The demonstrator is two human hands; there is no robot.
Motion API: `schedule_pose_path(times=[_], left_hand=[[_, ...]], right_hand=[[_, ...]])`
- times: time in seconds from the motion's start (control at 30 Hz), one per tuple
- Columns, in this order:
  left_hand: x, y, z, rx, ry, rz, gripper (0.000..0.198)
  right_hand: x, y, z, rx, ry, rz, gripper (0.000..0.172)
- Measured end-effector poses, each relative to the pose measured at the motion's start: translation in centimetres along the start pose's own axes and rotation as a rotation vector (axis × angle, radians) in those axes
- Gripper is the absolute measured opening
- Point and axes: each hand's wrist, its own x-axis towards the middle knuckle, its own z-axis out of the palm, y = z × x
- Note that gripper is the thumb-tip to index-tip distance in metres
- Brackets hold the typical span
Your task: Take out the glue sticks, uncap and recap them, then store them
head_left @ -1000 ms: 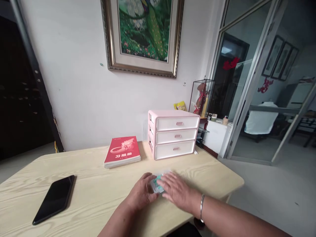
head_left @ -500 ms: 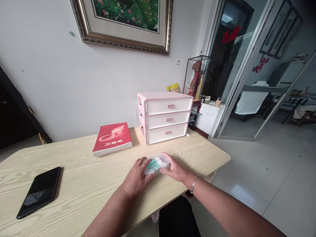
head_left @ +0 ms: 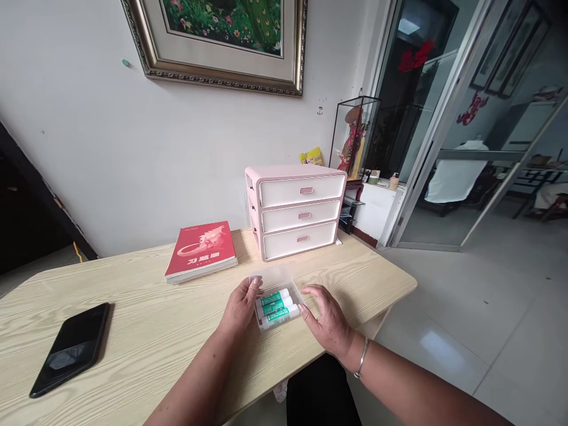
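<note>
A clear plastic box (head_left: 261, 327) lies on the table near its front edge, with its see-through lid (head_left: 273, 276) raised at the far side. Inside it are three small white tubes with green labels (head_left: 274, 305), side by side, which look like glue sticks. My left hand (head_left: 239, 306) grips the box at its left side, thumb up by the lid. On the other side my right hand (head_left: 331, 322) is open, fingers apart and curved, its thumb tip at the box's right edge; whether it touches is hard to tell.
Behind the box stands a pink and white three-drawer organizer (head_left: 302, 216), all drawers closed. A red book (head_left: 202, 248) lies left of it. A black phone (head_left: 71, 349) rests at the left of the wooden table (head_left: 146, 319). The table's right edge is close to my right hand.
The plastic box has gone from closed to open, its lid lifted away from me, exposing the tubes. My right hand has moved back to the right and loosened; my left hand has shifted slightly left.
</note>
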Motion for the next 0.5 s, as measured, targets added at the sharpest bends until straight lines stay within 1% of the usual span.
schedule_pose_path(times=[0.03,0.1,0.2,0.27,0.33,0.4,0.5], left_hand=[[0.6,-0.3,0.2,-0.039,0.016,-0.030,0.058],[1.6,-0.8,0.6,-0.109,0.030,-0.072,0.058],[2.6,-1.1,1.7,-0.151,0.047,-0.071,0.055],[2.6,-0.9,2.6,-0.159,0.060,-0.066,0.054],[2.2,-0.7,3.3,-0.152,0.077,-0.059,0.054],[1.6,-0.5,3.7,-0.132,0.097,-0.047,0.054],[0.8,-0.4,3.8,-0.098,0.109,-0.028,0.052]], right_hand=[[0.3,-0.2,-0.2,-0.015,-0.041,-0.020,0.024],[1.4,-0.6,-0.6,-0.044,-0.170,-0.022,0.022],[3.9,-1.4,-1.4,-0.114,-0.364,0.042,0.028],[5.6,-2.0,-1.9,-0.189,-0.487,0.101,0.032],[7.1,-2.5,-2.1,-0.295,-0.598,0.190,0.036],[8.3,-2.8,-1.8,-0.392,-0.684,0.309,0.039],[9.7,-2.8,-0.7,-0.495,-0.778,0.459,0.030]])
